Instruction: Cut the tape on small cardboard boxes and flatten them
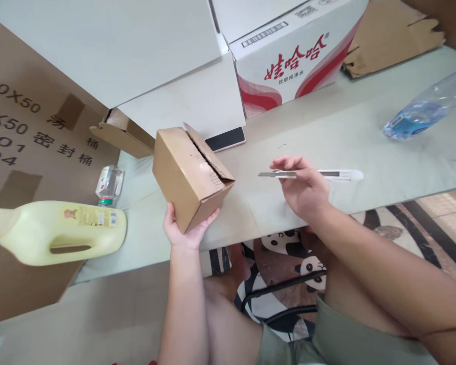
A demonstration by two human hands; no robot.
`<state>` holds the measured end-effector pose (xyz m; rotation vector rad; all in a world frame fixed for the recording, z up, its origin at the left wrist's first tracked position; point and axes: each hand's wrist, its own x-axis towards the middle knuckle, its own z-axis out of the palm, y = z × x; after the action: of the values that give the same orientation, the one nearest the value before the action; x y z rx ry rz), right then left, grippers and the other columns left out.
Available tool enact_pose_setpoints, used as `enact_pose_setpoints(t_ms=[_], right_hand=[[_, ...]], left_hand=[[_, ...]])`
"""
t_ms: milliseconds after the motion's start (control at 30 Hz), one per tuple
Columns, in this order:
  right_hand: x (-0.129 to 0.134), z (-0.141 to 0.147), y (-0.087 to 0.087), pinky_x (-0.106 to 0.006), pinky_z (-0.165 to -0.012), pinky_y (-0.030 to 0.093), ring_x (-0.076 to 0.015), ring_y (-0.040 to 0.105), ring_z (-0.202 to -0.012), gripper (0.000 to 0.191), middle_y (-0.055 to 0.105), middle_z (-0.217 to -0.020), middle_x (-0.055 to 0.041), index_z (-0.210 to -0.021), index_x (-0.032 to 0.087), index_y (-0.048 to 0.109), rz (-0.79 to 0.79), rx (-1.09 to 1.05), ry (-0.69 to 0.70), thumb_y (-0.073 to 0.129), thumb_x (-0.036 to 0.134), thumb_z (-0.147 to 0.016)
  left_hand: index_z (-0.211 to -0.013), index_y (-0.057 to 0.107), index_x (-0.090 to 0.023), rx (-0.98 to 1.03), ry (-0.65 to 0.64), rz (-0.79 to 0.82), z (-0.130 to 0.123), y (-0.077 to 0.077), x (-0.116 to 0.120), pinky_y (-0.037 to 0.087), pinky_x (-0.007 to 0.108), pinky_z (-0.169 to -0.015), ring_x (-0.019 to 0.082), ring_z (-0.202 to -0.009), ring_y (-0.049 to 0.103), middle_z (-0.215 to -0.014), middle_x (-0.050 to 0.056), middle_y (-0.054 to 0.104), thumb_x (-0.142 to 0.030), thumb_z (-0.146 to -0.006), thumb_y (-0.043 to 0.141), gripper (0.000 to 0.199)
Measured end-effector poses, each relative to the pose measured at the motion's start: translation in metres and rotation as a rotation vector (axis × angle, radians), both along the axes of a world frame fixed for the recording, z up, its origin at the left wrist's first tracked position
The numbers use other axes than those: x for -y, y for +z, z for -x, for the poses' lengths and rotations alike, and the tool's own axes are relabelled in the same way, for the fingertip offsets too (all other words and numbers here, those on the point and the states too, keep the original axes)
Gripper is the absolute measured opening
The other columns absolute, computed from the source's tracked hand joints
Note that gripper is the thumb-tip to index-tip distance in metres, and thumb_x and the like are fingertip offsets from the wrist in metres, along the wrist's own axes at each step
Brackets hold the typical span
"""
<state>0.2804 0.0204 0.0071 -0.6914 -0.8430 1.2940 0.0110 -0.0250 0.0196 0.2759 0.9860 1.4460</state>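
A small brown cardboard box [178,175] is tilted in my left hand [186,230], whose fingers grip it from below at its near corner. A dark slit runs between the flaps on its upper face. My right hand [306,187] holds a white utility knife [342,175] between thumb and fingers, over the table. Its blade sticks out to the left, toward the box but apart from it. Behind the box lies a dark phone [228,139] on the pale table [266,203].
White cartons [289,71] with red print stand at the back. On the left are a yellow jug [87,228], a small clear bottle [110,185] and another brown box [129,133]. A water bottle [421,114] lies at right, near flattened cardboard [391,43].
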Motion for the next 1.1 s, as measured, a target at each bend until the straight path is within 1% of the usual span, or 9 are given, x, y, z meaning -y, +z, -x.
enact_pose_setpoints(t_ms=[67, 167, 267, 333, 467, 600, 800, 1000, 1100], right_hand=[[-0.005, -0.006, -0.002, -0.039, -0.081, 0.050, -0.0190, 0.060, -0.077, 0.010, 0.060, -0.074, 0.0007, -0.077, 0.025, 0.052, 0.044, 0.182, -0.109, 0.054, 0.021, -0.068], [-0.009, -0.009, -0.008, -0.038, -0.064, 0.046, -0.0186, 0.048, -0.056, 0.019, 0.052, -0.061, 0.0022, -0.092, 0.025, 0.056, 0.131, 0.785, -0.059, 0.056, 0.020, -0.073], [-0.008, -0.006, -0.017, -0.041, -0.063, 0.047, -0.0223, 0.052, -0.059, 0.033, 0.060, -0.069, -0.0048, -0.110, 0.022, 0.061, 0.107, 1.303, 0.007, 0.061, 0.029, -0.078], [-0.006, -0.003, -0.020, -0.047, -0.072, 0.051, -0.0294, 0.060, -0.076, 0.042, 0.066, -0.088, -0.0131, -0.119, 0.019, 0.062, 0.006, 1.437, -0.015, 0.062, 0.031, -0.079], [-0.001, 0.004, -0.015, -0.053, -0.096, 0.049, -0.0355, 0.061, -0.113, 0.041, 0.066, -0.118, -0.0154, -0.125, 0.020, 0.061, -0.272, 1.241, 0.120, 0.057, 0.035, -0.087], [0.006, 0.010, -0.007, -0.053, -0.106, 0.046, -0.0325, 0.058, -0.125, 0.045, 0.062, -0.133, -0.0140, -0.132, 0.022, 0.056, -0.462, 1.027, 0.275, 0.058, 0.034, -0.089], [0.007, 0.011, -0.008, -0.053, -0.114, 0.040, -0.0303, 0.049, -0.139, 0.054, 0.050, -0.150, -0.0156, -0.140, 0.024, 0.045, -0.502, 0.911, 0.228, 0.060, 0.031, -0.088], [0.008, 0.010, 0.000, -0.055, -0.112, 0.040, -0.0327, 0.046, -0.142, 0.028, 0.050, -0.151, -0.0178, -0.108, 0.025, 0.050, -0.420, 0.853, 0.278, 0.064, 0.028, -0.084], [0.009, 0.009, 0.001, -0.056, -0.113, 0.037, -0.0324, 0.045, -0.143, 0.027, 0.046, -0.154, -0.0197, -0.104, 0.025, 0.046, -0.387, 0.801, 0.293, 0.064, 0.029, -0.085]], left_hand=[[-0.118, 0.065, -0.028, -0.019, 0.038, 0.011, 0.001, 0.002, 0.000, 0.053, 0.070, -0.089, 0.041, -0.117, 0.062, -0.120, 0.013, 0.069, -0.054, -0.078, 0.065, 0.048], [-0.116, 0.066, -0.026, -0.067, 0.019, 0.004, -0.001, 0.003, 0.000, 0.057, 0.065, -0.083, 0.040, -0.111, 0.065, -0.117, 0.013, 0.069, -0.054, -0.076, 0.068, 0.049], [-0.116, 0.067, -0.024, -0.106, -0.028, 0.010, -0.004, 0.003, 0.000, 0.058, 0.062, -0.083, 0.040, -0.114, 0.063, -0.123, 0.014, 0.068, -0.053, -0.075, 0.070, 0.050], [-0.114, 0.067, -0.024, -0.125, -0.035, 0.026, -0.003, 0.001, 0.001, 0.058, 0.062, -0.086, 0.040, -0.115, 0.063, -0.124, 0.013, 0.068, -0.051, -0.074, 0.071, 0.048], [-0.106, 0.068, -0.022, -0.138, -0.033, 0.041, 0.001, -0.003, 0.002, 0.058, 0.058, -0.089, 0.036, -0.106, 0.068, -0.113, 0.012, 0.071, -0.046, -0.074, 0.074, 0.041], [-0.108, 0.067, -0.022, -0.147, -0.048, 0.057, 0.003, -0.003, 0.004, 0.059, 0.056, -0.087, 0.034, -0.102, 0.068, -0.111, 0.012, 0.072, -0.047, -0.076, 0.072, 0.041], [-0.113, 0.067, -0.021, -0.153, -0.149, 0.066, 0.001, 0.001, 0.005, 0.061, 0.050, -0.071, 0.034, -0.094, 0.069, -0.111, 0.014, 0.071, -0.052, -0.075, 0.070, 0.049], [-0.111, 0.066, -0.021, -0.160, -0.176, 0.038, 0.004, -0.002, 0.004, 0.060, 0.047, -0.065, 0.033, -0.088, 0.069, -0.104, 0.014, 0.071, -0.059, -0.075, 0.066, 0.053], [-0.111, 0.066, -0.021, -0.143, -0.189, 0.010, 0.005, -0.003, 0.006, 0.059, 0.046, -0.063, 0.032, -0.084, 0.069, -0.099, 0.014, 0.071, -0.062, -0.075, 0.063, 0.055]])
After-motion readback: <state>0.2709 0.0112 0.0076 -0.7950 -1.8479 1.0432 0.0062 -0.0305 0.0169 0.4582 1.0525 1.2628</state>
